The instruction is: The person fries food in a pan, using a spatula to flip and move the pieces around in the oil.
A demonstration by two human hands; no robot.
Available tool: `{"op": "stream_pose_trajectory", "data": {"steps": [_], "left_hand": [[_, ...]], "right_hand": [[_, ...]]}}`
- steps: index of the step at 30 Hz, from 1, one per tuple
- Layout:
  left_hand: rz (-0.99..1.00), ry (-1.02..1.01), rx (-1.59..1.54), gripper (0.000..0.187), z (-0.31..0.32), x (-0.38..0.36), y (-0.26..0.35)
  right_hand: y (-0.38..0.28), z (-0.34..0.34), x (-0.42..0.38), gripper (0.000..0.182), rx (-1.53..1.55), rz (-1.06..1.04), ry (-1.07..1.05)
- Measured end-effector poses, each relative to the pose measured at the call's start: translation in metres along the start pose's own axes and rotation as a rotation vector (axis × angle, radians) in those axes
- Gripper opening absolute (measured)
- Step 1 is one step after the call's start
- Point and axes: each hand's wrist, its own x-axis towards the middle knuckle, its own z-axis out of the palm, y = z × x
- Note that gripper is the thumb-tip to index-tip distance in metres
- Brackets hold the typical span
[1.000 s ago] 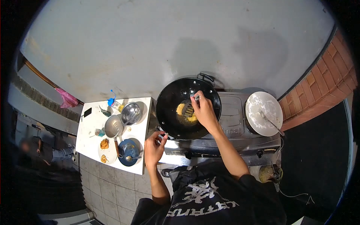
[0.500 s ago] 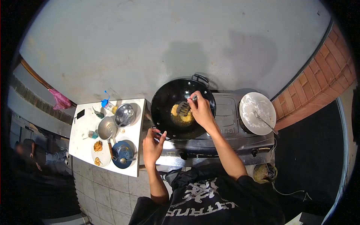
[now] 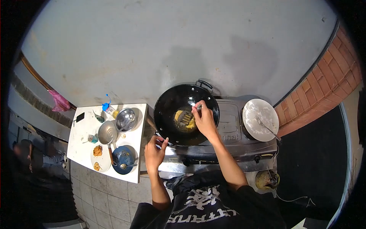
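Spatula [image 3: 185, 118] pinched by right fingers [image 3: 204, 111] overlaps yellow food [image 3: 191, 124] in the wok [image 3: 173, 98]; left fingers [image 3: 151, 143] near its rim, grip unclear.

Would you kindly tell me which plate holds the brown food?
The white plate on the table, left of the blue dish; the plate on the stove carries white powder.

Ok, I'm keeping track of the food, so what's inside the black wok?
Yellow food sits low inside the wok, with the slotted spatula over it, held by the right hand. The spatula covers part of the food, whose underside can't be seen either.
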Motion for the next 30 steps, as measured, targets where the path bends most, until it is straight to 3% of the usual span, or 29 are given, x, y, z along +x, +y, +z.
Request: {"op": "stream_pose_trajectory", "data": {"steps": [24, 30], "left_hand": [[-0.038, 0.206, 0.039, 0.022, 0.014, -0.013, 0.007], [-0.060, 0.214, 0.037, 0.021, 0.017, -0.017, 0.014]], "right_hand": [[0.002, -0.002, -0.003, 0.014, -0.016, 0.071, -0.089], [0.006, 0.000, -0.001, 0.014, -0.019, -0.030, -0.017]]}}
